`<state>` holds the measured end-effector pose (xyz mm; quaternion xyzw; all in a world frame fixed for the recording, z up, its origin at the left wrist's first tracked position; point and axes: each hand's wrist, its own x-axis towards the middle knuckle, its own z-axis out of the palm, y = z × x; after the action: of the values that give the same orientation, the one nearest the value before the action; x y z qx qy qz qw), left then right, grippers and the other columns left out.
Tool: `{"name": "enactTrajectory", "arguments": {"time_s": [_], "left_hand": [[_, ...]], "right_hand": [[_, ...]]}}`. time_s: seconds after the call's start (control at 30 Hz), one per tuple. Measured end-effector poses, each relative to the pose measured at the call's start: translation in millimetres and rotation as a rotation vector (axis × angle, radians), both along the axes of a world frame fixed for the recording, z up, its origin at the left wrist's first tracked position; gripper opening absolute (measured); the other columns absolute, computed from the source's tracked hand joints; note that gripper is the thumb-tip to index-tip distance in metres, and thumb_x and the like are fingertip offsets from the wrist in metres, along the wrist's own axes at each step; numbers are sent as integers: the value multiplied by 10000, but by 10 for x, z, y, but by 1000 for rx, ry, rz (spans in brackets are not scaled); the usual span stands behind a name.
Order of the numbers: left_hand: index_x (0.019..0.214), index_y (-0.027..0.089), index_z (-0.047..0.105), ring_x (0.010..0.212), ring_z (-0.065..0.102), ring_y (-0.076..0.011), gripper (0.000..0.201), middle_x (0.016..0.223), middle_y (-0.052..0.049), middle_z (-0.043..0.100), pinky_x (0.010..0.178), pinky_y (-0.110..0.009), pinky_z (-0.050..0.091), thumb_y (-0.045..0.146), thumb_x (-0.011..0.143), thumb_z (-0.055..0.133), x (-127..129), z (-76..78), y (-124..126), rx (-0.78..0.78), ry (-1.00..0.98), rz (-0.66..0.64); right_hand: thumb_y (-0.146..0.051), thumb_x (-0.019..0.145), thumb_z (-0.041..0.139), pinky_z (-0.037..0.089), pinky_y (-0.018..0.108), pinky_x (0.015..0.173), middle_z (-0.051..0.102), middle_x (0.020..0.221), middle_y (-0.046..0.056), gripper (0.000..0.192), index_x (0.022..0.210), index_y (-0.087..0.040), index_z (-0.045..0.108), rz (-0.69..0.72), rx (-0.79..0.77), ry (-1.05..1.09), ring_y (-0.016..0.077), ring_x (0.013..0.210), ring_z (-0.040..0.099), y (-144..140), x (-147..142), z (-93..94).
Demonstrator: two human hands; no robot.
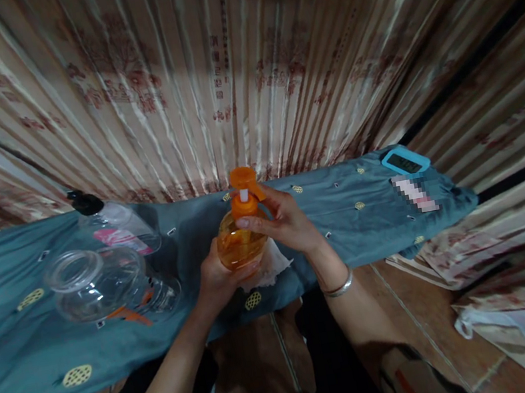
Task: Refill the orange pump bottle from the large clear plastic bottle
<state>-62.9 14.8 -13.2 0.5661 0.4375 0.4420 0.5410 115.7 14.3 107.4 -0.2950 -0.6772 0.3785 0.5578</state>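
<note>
One rounded, clear, apparently plastic bottle of amber liquid (241, 247) sits over the blue-green cloth-covered counter (341, 237). Left hand (220, 273) cups its lower body; right hand (287, 220), half-curled, grips the orange pump collar (244, 206). Judged: weighty, smooth, potentially slippery; hold low.

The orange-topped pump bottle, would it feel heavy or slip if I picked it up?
The bottle may feel fairly heavy, as amber liquid seems to show inside. Its shiny sides could be slippery. Its rounded body might roll if laid down.
</note>
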Motion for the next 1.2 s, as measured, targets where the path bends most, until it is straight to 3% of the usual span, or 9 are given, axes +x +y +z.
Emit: {"name": "enactTrajectory", "arguments": {"time_s": [0.2, 0.43, 0.57, 0.7, 0.8, 0.93, 1.1, 1.2], "left_hand": [[1213, 192, 616, 1104, 734, -316, 795, 1181, -99, 772, 984, -444, 587, 458, 546, 955, 24, 19, 8, 61, 32, -21], [1201, 195, 616, 1092, 731, -308, 754, 1192, -101, 762, 984, -458, 581, 444, 565, 937, 14, 38, -31, 72, 43, -8], [1172, 200, 614, 1074, 733, -293, 697, 1153, -87, 769, 979, -438, 578, 427, 587, 917, 31, 127, -68, 121, 98, -2], [1166, 217, 586, 1018, 752, -264, 660, 1080, -41, 785, 917, -393, 596, 394, 607, 888, 43, 195, -92, 132, 153, -25], [1152, 218, 582, 1008, 755, -268, 640, 1068, -40, 788, 904, -391, 600, 381, 611, 883, 35, 190, -81, 150, 174, -24], [1148, 207, 583, 1026, 753, -294, 641, 1072, -61, 789, 920, -426, 601, 365, 608, 890, 21, 168, -49, 168, 225, -10], [1132, 209, 591, 1024, 759, -292, 621, 1083, -63, 786, 902, -410, 612, 373, 615, 893, -6, 150, -29, 203, 230, -18], [1116, 211, 600, 1013, 760, -288, 612, 1072, -57, 783, 889, -403, 616, 397, 613, 896, -28, 127, -21, 208, 245, -9]], "right_hand": [[-67, 854, 754, 464, 239, 974, 664, 1248, -18, 407, 1203, -272, 708, -39, 37, 107, 116, 1140, 607, -94, -30, 123], [-65, 836, 747, 551, 145, 843, 731, 949, -51, 269, 1059, -215, 728, -57, 139, 167, 64, 906, 688, -146, -13, 758], [-197, 872, 750, 543, 231, 807, 699, 932, -25, 183, 1053, -193, 722, -82, 211, 121, 110, 876, 663, -117, -15, 1028], [-139, 845, 781, 480, 193, 748, 630, 898, -47, 234, 1050, -233, 717, -166, 248, -74, 78, 813, 590, -130, -20, 1075], [-176, 852, 783, 522, 207, 829, 676, 944, -24, 235, 1078, -213, 727, -114, 238, -2, 97, 884, 654, -179, -22, 1099], [-177, 814, 814, 530, 188, 835, 671, 919, -20, 244, 1044, -192, 733, -216, 272, -37, 86, 851, 639, -237, 5, 1170], [-121, 843, 763, 544, 193, 847, 715, 945, -3, 216, 1049, -185, 750, -212, 343, 83, 100, 893, 689, -285, 36, 1199], [-180, 844, 794, 547, 196, 847, 688, 943, -21, 210, 1044, -197, 731, -305, 322, -5, 95, 882, 670, -305, 47, 1182]]}}
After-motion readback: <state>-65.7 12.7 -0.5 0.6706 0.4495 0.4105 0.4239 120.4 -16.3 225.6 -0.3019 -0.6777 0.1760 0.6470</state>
